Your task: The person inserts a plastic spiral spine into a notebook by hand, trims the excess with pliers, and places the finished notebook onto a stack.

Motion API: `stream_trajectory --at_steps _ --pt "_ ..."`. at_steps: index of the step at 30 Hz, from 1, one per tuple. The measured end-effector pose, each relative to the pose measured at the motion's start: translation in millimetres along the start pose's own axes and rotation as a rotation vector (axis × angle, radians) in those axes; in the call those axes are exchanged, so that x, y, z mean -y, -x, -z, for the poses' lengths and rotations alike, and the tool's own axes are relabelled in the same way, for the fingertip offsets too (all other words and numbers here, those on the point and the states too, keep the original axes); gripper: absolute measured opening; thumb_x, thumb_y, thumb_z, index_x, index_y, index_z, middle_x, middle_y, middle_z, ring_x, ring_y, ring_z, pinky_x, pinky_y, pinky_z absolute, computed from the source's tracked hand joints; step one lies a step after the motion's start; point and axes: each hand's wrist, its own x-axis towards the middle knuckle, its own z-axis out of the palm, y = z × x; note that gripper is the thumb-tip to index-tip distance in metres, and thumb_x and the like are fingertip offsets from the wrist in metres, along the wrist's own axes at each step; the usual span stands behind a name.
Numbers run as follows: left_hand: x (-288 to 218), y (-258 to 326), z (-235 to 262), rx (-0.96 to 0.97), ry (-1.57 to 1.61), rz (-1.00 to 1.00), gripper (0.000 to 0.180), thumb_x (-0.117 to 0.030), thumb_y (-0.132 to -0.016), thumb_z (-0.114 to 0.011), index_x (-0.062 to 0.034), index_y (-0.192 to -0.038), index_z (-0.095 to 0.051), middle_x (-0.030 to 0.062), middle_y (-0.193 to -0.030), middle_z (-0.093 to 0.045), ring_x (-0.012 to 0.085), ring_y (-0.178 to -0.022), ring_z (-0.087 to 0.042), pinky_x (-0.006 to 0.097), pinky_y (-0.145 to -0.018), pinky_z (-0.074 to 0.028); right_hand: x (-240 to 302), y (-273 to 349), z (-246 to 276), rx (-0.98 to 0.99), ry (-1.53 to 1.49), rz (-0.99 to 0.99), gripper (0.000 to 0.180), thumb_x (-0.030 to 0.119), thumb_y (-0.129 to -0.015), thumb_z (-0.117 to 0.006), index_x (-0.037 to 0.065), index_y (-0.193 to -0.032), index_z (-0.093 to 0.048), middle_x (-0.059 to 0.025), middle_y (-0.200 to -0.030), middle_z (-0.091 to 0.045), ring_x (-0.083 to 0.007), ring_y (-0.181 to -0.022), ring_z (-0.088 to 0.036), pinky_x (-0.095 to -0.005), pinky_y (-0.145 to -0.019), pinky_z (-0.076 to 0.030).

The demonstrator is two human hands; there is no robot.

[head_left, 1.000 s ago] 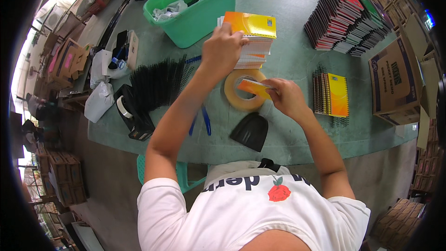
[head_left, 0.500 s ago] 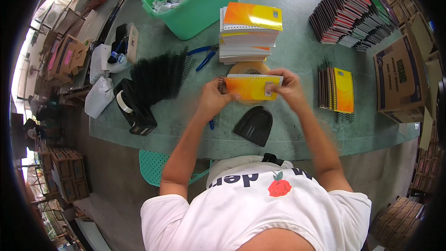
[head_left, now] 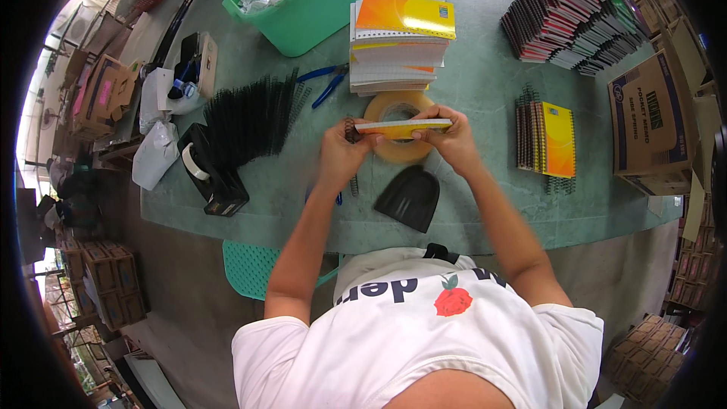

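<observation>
Above a roll of amber tape (head_left: 400,154), both hands hold a small yellow notepad (head_left: 405,131), its long punched edge turned upward. My left hand (head_left: 344,153) is closed on the pad's left end, and a dark spiral wire coil (head_left: 351,130) shows at those fingers, hanging down past the hand. On the pad's right end, my right hand (head_left: 450,141) pinches with thumb and fingers. A stack of yellow-covered pads (head_left: 401,49) stands just beyond the tape. Nearer me lies a black curved plastic piece (head_left: 409,198). Blue-handled pliers (head_left: 327,89) rest left of the stack.
Many loose black coils (head_left: 254,117) lie left, beside a black tape dispenser (head_left: 212,170). A green bin (head_left: 322,15) stands behind. Right are bound yellow notebooks (head_left: 556,140), a tall pile of spiral notebooks (head_left: 568,19) and a cardboard box (head_left: 655,121). Another blue handle shows by my left forearm.
The notepad has tilted from showing its yellow cover to nearly edge-on, punched edge up. Both hands still grip its ends. The whole view has shifted slightly.
</observation>
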Motion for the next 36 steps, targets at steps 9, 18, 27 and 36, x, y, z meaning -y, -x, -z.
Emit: stream_trajectory --at_steps 9,18,27,36 --pt "-21.9 2.9 12.7 0.020 -0.096 0.089 0.030 -0.009 -0.081 -0.067 0.0013 -0.108 -0.060 0.0047 -0.079 -0.063 0.0103 -0.066 -0.057 0.026 -0.062 -0.047 41.3 -18.9 -56.5 0.097 1.053 0.462 0.024 0.019 -0.074 -0.068 0.008 -0.095 -0.065 -0.0100 -0.086 -0.067 -0.0265 -0.083 -0.064 -0.0377 -0.075 -0.048" --pt "-18.6 38.0 25.6 0.088 -0.148 0.087 0.051 -0.034 -0.091 -0.058 -0.0056 -0.132 -0.048 0.0062 -0.073 -0.058 0.0119 -0.064 -0.054 0.027 -0.064 -0.046 31.2 -26.2 -66.5 0.004 0.988 0.409 0.016 0.019 -0.078 -0.064 0.015 -0.092 -0.071 -0.0094 -0.075 -0.067 -0.0280 -0.070 -0.065 -0.0396 -0.061 -0.049" --pt "-25.3 28.2 25.9 -0.111 -0.313 -0.283 0.035 -0.032 -0.094 -0.056 0.0019 -0.089 -0.063 0.0021 -0.064 -0.057 0.0077 -0.060 -0.050 0.023 -0.055 -0.041 44.3 -29.9 -62.1 0.046 0.969 0.347 0.015 0.017 -0.078 -0.064 0.015 -0.092 -0.071 -0.0103 -0.077 -0.068 -0.0298 -0.073 -0.065 -0.0394 -0.064 -0.050" --pt "-39.7 19.1 34.5 0.157 0.141 0.220 0.042 -0.039 -0.098 -0.045 -0.0020 -0.080 -0.058 0.0011 -0.054 -0.050 0.0063 -0.042 -0.043 0.021 -0.037 -0.032 48.7 -27.2 -57.5 0.102 0.934 0.299 0.018 0.016 -0.078 -0.064 0.015 -0.095 -0.071 -0.0097 -0.081 -0.068 -0.0301 -0.075 -0.065 -0.0396 -0.067 -0.050"
